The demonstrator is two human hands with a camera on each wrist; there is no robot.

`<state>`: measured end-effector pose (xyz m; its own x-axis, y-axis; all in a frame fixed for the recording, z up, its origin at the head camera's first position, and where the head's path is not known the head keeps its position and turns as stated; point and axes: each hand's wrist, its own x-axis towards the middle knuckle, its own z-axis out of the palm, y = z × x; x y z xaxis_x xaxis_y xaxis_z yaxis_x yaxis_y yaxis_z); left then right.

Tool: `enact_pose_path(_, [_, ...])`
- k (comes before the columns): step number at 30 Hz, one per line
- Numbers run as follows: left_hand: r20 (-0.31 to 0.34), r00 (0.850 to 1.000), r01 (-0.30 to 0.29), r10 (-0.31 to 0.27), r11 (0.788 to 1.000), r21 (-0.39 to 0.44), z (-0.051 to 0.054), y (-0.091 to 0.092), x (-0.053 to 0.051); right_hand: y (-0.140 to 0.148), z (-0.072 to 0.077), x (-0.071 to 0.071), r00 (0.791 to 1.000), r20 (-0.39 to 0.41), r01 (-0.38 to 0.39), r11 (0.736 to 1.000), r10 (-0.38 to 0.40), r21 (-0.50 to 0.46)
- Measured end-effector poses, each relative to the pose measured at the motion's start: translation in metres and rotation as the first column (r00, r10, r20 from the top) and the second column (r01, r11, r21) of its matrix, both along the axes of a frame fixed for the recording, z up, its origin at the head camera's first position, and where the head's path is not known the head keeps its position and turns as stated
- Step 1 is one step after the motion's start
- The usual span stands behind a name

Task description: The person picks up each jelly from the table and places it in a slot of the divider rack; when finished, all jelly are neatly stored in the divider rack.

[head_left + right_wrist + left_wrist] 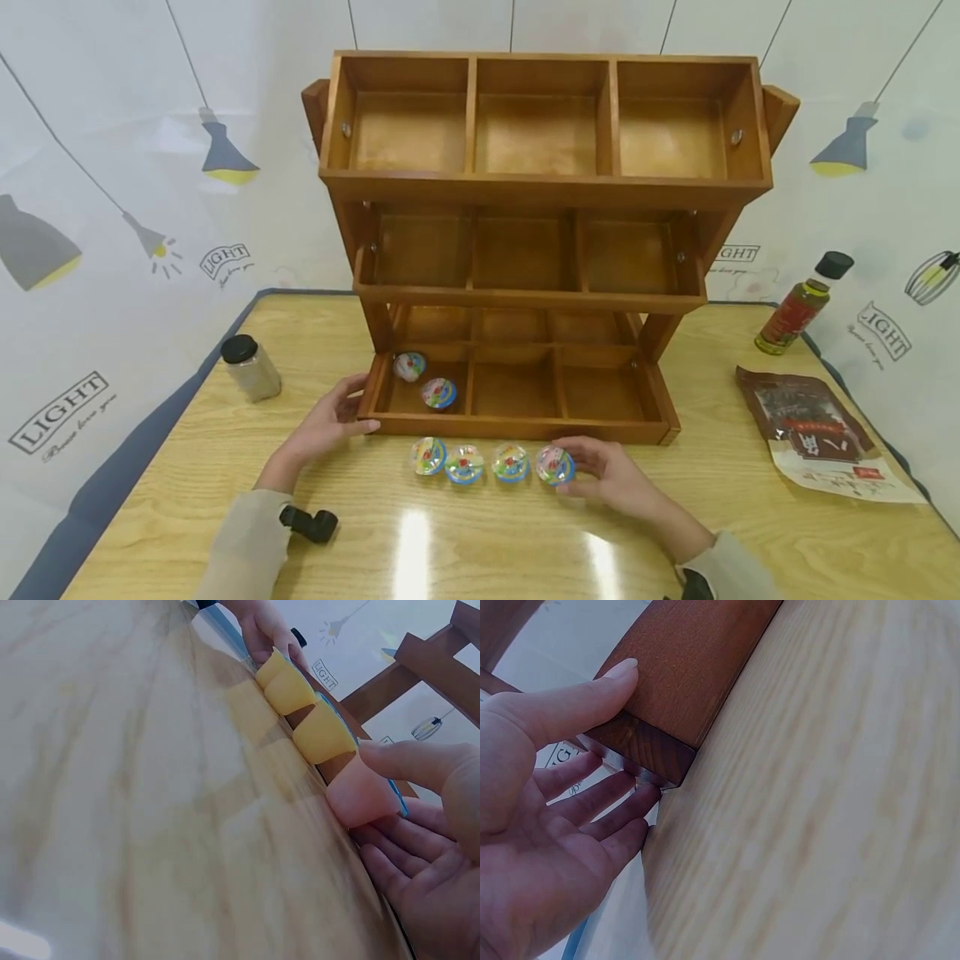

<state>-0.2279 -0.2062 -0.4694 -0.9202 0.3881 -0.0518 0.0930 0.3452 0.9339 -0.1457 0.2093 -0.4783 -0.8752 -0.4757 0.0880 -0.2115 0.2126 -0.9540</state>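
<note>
Four small lidded cups stand in a row before the wooden rack [517, 428]. The rightmost, a pink cup [555, 465] [361, 793], is held between thumb and fingers of my right hand [618, 479] [427, 825]. To its left are a yellow cup [511, 463] [322, 733], another cup [464, 465] and a further one [428, 457]. My left hand [322, 427] [562, 795] grips the rack's lower left corner [649, 746], thumb on its front, fingers at its end. Two cups, one at the back [409, 367] and one nearer [438, 393], lie in the bottom left compartment.
The rack has an upper tier [545, 178] and a middle tier [528, 297], each with three compartments. A black-capped jar [255, 371] stands at the left. On the right are a bottle with a dark cap [793, 317] and a brown and cream packet [828, 442].
</note>
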Motion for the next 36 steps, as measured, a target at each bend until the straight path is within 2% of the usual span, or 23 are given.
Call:
enact_pose_path(7, [-0.008,1.0,-0.003,0.003,1.0,-0.012,0.002,0.0,0.001,-0.004,0.009,0.001,0.996,0.011,0.084,0.996,-0.085,0.03])
enact_pose_path(10, [-0.012,1.0,-0.001,0.001,1.0,-0.016,0.003,-0.001,0.0,-0.01,0.02,-0.002,0.993,-0.025,0.112,0.993,-0.112,0.021])
enact_pose_path(13, [-0.018,1.0,-0.008,0.007,1.0,-0.021,0.003,-0.003,-0.001,-0.021,0.034,-0.012,0.989,-0.051,0.138,0.99,-0.138,-0.004])
enact_pose_path(16, [-0.019,1.0,0.003,-0.003,1.0,-0.026,0.004,-0.002,-0.001,-0.03,0.045,-0.028,0.982,-0.041,0.186,0.982,-0.187,-0.023])
enact_pose_path(19, [-0.012,1.0,0.017,-0.017,1.0,-0.02,0.003,-0.001,-0.001,-0.04,0.052,-0.048,0.97,-0.007,0.243,0.97,-0.242,0.026])
enact_pose_path(24, [-0.006,1.0,0.014,-0.014,1.0,-0.011,0.001,0.0,-0.001,-0.061,0.051,-0.08,0.949,0.027,0.302,0.929,-0.315,0.214])
enact_pose_path(28, [-0.008,1.0,0.022,-0.022,1.0,-0.004,0.0,0.0,-0.003,-0.075,0.042,-0.098,0.937,0.02,0.318,0.878,-0.348,0.356])
enact_pose_path(31, [-0.008,1.0,0.023,-0.023,1.0,0.002,-0.001,0.0,-0.003,-0.082,0.038,-0.106,0.93,0.033,0.326,0.862,-0.366,0.387])
enact_pose_path(36, [-0.014,1.0,0.02,-0.02,1.0,-0.001,0.0,-0.001,-0.002,-0.09,0.036,-0.114,0.919,0.072,0.343,0.874,-0.389,0.345])
